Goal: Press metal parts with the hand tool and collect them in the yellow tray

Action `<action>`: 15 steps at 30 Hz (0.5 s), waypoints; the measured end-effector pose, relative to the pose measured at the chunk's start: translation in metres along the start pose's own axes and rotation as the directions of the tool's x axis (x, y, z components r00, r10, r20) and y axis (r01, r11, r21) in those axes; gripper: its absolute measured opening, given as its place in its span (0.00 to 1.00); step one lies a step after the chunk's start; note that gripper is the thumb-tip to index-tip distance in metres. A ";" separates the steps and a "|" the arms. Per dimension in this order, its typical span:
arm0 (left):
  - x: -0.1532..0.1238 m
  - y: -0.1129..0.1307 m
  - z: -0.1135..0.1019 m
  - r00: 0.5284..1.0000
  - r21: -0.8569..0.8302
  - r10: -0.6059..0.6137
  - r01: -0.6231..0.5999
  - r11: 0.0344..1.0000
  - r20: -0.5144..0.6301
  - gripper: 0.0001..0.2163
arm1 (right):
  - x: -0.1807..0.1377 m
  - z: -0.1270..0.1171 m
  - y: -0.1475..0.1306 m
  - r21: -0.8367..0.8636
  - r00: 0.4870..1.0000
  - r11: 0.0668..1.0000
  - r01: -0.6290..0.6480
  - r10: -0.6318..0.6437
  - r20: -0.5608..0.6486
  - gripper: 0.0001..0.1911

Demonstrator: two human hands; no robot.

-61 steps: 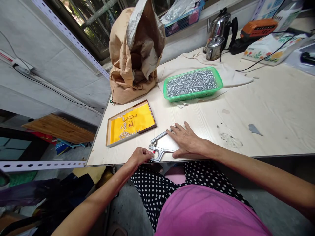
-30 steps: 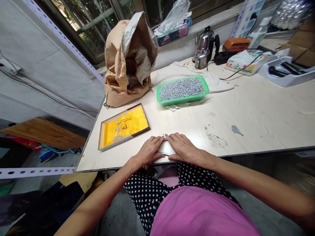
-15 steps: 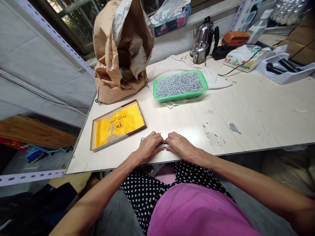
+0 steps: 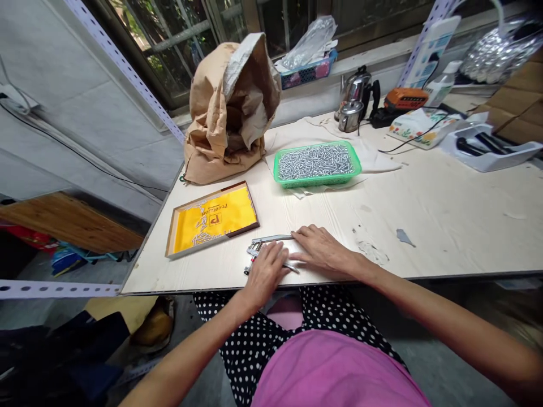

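A silver two-handled hand tool (image 4: 274,238) with a spring and a small red part near its jaw end lies at the table's front edge, its handles spread apart. My left hand (image 4: 266,270) rests over the lower handle with bent fingers, hiding much of it. At the free end of the upper handle, the fingertips of my right hand (image 4: 322,249) are hooked on, and its thumb points left toward the lower handle. To the left sits a shallow open box (image 4: 170,240) with a yellow printed sheet (image 4: 237,209) and several small silver metal pins (image 4: 203,236).
A green basket (image 4: 292,182) full of small metal pins stands on a cloth behind my hands. Left of it is a brown paper bag (image 4: 212,152). Farther right are a kettle (image 4: 356,90), an orange battery (image 4: 406,99), a tissue box (image 4: 418,133) and a white tray (image 4: 487,161).
The tool's handles have spread from close together to wide apart. My left hand has moved toward the table edge, my right hand stays at the far handle. The view has tilted up.
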State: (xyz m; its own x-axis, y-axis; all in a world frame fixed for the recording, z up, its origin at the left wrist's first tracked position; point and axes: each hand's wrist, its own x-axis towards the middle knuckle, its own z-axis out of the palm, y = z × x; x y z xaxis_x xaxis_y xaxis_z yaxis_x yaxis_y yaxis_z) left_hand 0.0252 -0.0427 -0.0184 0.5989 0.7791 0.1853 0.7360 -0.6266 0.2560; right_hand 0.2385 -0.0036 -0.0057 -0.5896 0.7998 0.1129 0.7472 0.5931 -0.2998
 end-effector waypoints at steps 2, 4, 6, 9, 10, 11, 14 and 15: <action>-0.011 0.011 0.009 1.000 -0.027 0.011 -0.012 1.000 -0.021 0.18 | 0.005 0.001 0.003 -0.016 1.000 1.000 -0.018 0.018 0.012 0.16; -0.017 0.018 0.015 1.000 -0.061 0.008 -0.010 0.998 -0.026 0.18 | 0.014 0.005 0.005 -0.051 0.999 0.998 -0.035 0.035 0.012 0.11; -0.020 0.020 0.019 0.999 -0.100 -0.007 0.004 0.995 -0.035 0.16 | 0.025 0.010 0.009 -0.099 1.000 0.995 -0.017 0.017 0.007 0.07; -0.019 0.019 0.022 0.999 -0.151 -0.027 0.020 0.988 -0.042 0.14 | 0.045 0.013 0.018 -0.138 1.000 0.990 0.022 -0.024 -0.012 0.06; -0.019 0.019 0.022 0.999 -0.162 -0.034 0.027 0.986 -0.043 0.13 | 0.051 0.012 0.021 -0.142 1.000 0.990 0.018 -0.020 -0.014 0.06; -0.019 0.019 0.022 0.998 -0.170 -0.039 0.031 0.985 -0.044 0.13 | 0.056 0.010 0.021 -0.147 1.000 0.989 0.001 -0.003 -0.011 0.06; -0.018 0.022 0.021 0.996 -0.186 -0.051 0.038 0.982 -0.067 0.12 | 0.067 0.003 0.006 -0.153 1.000 0.988 0.006 -0.002 0.024 0.06; -0.018 0.022 0.020 0.996 -0.193 -0.052 0.038 0.981 -0.069 0.12 | 0.071 0.002 -0.004 -0.140 0.998 0.989 0.055 -0.050 0.040 0.06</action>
State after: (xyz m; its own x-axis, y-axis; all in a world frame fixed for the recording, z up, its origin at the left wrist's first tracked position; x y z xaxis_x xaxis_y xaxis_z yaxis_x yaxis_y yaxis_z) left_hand 0.0376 -0.0708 -0.0351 0.5368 0.8100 0.2364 0.6837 -0.5817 0.4408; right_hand 0.1930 0.0501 0.0015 -0.6377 0.7650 0.0897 0.7494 0.6431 -0.1574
